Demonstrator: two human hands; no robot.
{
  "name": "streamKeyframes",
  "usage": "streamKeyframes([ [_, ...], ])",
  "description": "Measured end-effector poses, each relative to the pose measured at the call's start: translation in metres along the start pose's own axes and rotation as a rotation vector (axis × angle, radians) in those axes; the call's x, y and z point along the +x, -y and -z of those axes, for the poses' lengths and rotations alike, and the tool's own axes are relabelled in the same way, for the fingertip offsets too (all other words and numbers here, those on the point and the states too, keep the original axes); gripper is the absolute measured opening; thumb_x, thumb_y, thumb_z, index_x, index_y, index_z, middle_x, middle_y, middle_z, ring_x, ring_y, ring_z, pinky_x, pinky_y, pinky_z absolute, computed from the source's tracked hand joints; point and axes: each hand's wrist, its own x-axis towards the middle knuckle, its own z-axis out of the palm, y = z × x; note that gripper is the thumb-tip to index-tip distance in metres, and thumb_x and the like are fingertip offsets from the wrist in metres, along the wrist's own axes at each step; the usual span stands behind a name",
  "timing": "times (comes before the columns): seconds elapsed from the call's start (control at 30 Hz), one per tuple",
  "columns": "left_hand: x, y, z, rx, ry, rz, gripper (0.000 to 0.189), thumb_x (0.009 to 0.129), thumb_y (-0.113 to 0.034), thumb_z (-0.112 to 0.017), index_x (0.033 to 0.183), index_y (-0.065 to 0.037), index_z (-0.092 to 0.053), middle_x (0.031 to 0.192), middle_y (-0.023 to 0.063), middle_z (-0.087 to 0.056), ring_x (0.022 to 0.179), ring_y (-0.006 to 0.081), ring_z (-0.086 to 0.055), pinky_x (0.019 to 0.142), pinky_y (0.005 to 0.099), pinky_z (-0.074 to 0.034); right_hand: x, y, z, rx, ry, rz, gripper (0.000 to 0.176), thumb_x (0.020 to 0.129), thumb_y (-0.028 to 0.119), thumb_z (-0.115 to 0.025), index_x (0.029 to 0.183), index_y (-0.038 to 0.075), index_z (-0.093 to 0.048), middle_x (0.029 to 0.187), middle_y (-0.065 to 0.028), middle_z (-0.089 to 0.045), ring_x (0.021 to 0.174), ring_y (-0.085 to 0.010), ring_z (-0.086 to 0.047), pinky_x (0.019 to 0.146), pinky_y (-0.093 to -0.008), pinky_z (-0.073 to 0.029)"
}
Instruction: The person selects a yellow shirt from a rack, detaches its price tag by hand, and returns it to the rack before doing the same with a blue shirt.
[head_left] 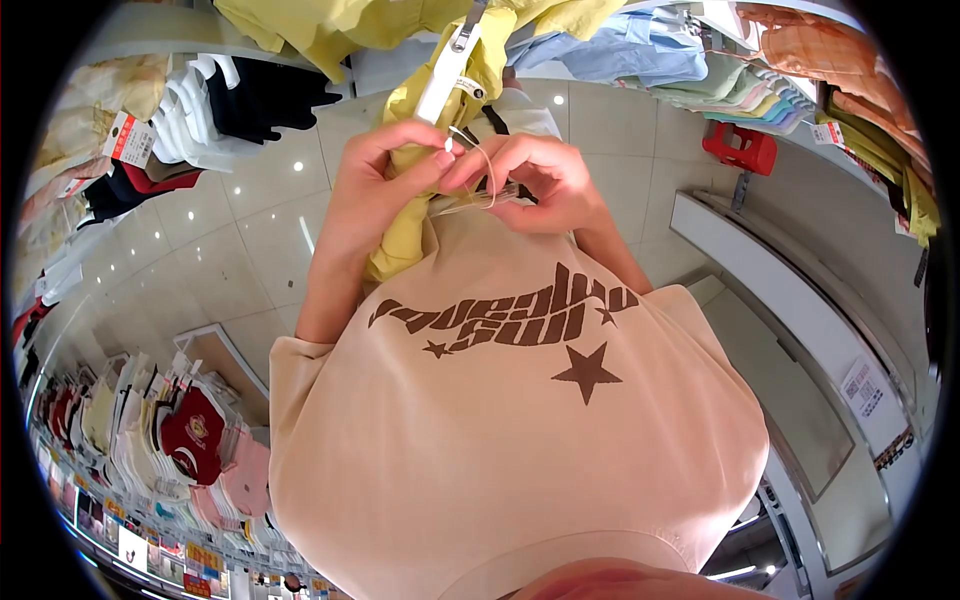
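Note:
In front of my chest, my left hand (395, 180) pinches the lower end of a white tag (445, 85) with thumb and forefinger. A yellow garment (403, 235) hangs behind that hand and the tag. Close on its right, my right hand (535, 180) has its fingers curled round a thin, clear looped strand (488, 165). More clear strands show under its fingers. Both hands nearly touch at the tag's lower end.
Clothes hang at the upper left, with a price tag (130, 138). Light blue garments (610, 45) hang at the top right, near a red plastic stool (740, 148). A rack of shirts (195, 435) stands lower left. A white shelf edge (790, 310) runs along the right.

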Motion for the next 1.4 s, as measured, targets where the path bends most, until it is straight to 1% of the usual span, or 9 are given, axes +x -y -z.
streamKeyframes([
  [0.23,-0.003,-0.005,0.000,0.115,-0.023,-0.028,0.004,0.097,0.001,-0.072,0.101,0.000,-0.071,0.100,0.0042,-0.073,0.095,0.0106,-0.067,0.086,0.0267,-0.052,-0.005,0.003,0.003,0.144,0.000,-0.011,0.065,0.080,-0.009,-0.077,0.137,0.003,-0.048,0.133,-0.0206,-0.069,0.127,-0.0312,-0.066,0.109,-0.0469,-0.050],
  [0.33,-0.006,-0.004,0.001,0.126,-0.046,-0.032,0.005,0.096,0.002,-0.073,0.100,0.000,-0.071,0.099,0.0038,-0.073,0.093,0.0105,-0.065,0.085,0.0263,-0.051,-0.004,0.015,0.003,0.157,-0.034,-0.068,0.074,0.077,-0.001,-0.084,0.144,-0.002,-0.052,0.134,-0.0208,-0.069,0.126,-0.0315,-0.066,0.109,-0.0465,-0.050],
  [0.43,-0.006,-0.005,0.001,0.146,-0.041,-0.091,0.005,0.096,0.000,-0.074,0.100,0.001,-0.072,0.099,0.0028,-0.074,0.093,0.0091,-0.066,0.083,0.0245,-0.051,-0.001,0.014,0.018,0.039,0.094,-0.036,0.064,0.079,0.002,-0.086,0.139,-0.005,-0.063,0.128,-0.0217,-0.073,0.121,-0.0312,-0.069,0.106,-0.0450,-0.052],
  [0.53,-0.007,-0.009,0.000,0.153,-0.034,-0.090,0.004,0.097,0.000,-0.074,0.100,0.001,-0.072,0.098,0.0021,-0.074,0.092,0.0082,-0.066,0.081,0.0235,-0.051,-0.004,0.015,0.015,0.019,-0.007,-0.055,0.036,0.086,0.000,-0.083,0.120,-0.006,-0.074,0.119,-0.0212,-0.076,0.117,-0.0308,-0.071,0.100,-0.0442,-0.055],
  [0.77,-0.007,-0.008,-0.004,0.145,-0.005,-0.073,0.004,0.096,0.001,-0.074,0.099,0.001,-0.071,0.096,0.0013,-0.072,0.090,0.0071,-0.063,0.079,0.0229,-0.049,-0.011,-0.001,0.014,0.173,-0.266,0.061,0.011,0.097,-0.006,-0.071,0.108,-0.005,-0.073,0.103,-0.0161,-0.076,0.110,-0.0271,-0.072,0.099,-0.0437,-0.057],
  [0.83,-0.008,-0.007,-0.002,0.145,0.017,-0.078,0.004,0.096,0.001,-0.074,0.098,0.001,-0.071,0.096,0.0010,-0.072,0.089,0.0066,-0.062,0.078,0.0227,-0.048,-0.003,-0.001,0.010,0.266,-0.355,0.218,0.008,0.099,-0.006,-0.068,0.106,-0.004,-0.072,0.099,-0.0146,-0.075,0.107,-0.0258,-0.072,0.099,-0.0424,-0.057],
  [0.97,-0.011,-0.007,0.007,0.191,0.072,-0.113,0.005,0.094,0.004,-0.072,0.096,0.000,-0.071,0.094,0.0012,-0.071,0.086,0.0070,-0.061,0.076,0.0230,-0.046,-0.008,0.007,0.024,0.408,-0.459,0.134,0.015,0.105,-0.002,-0.061,0.113,-0.004,-0.073,0.103,-0.0125,-0.075,0.100,-0.0244,-0.073,0.089,-0.0367,-0.057],
  [1.1,-0.016,-0.015,0.005,0.235,0.101,-0.118,0.006,0.087,0.003,-0.070,0.090,-0.002,-0.069,0.090,0.0036,-0.069,0.089,0.0133,-0.062,0.083,0.0279,-0.045,-0.010,0.006,0.027,0.250,-0.605,-0.161,0.027,0.102,0.002,-0.069,0.129,-0.002,-0.072,0.110,-0.0126,-0.076,0.087,-0.0204,-0.074,0.076,-0.0307,-0.057],
  [1.4,-0.019,-0.018,0.002,0.256,0.161,-0.172,0.007,0.085,0.005,-0.071,0.089,-0.001,-0.071,0.088,0.0038,-0.071,0.085,0.0124,-0.062,0.080,0.0269,-0.046,-0.004,0.003,0.020,0.096,-0.593,-0.170,0.019,0.098,0.001,-0.076,0.117,-0.003,-0.076,0.107,-0.0119,-0.077,0.083,-0.0182,-0.073,0.071,-0.0300,-0.055],
])
